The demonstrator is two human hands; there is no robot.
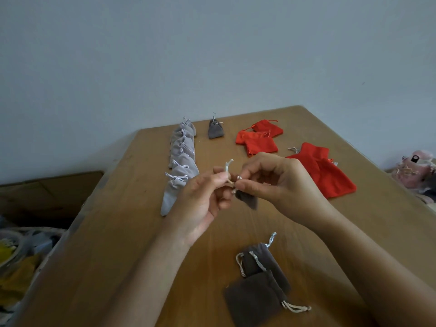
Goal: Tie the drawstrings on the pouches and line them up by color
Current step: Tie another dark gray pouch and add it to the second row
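A dark grey pouch (247, 199) hangs above the wooden table (118, 232) between my hands. My left hand (203, 199) pinches one pale drawstring end, which sticks up. My right hand (278, 182) pinches the other string at the pouch's neck. A row of several tied light grey pouches (180, 159) runs away from me at the left. One tied dark grey pouch (215, 129) stands at the far end beside that row. Two untied dark grey pouches (259, 279) lie near me. Several red pouches (257, 138) lie at the far right, with a larger red one (328, 171) partly behind my right hand.
A wall stands behind the table's far edge. Left of the table sit a dark box (47, 194) and cluttered yellow items (14, 263) on the floor. Pink soft items (415, 168) lie past the right edge.
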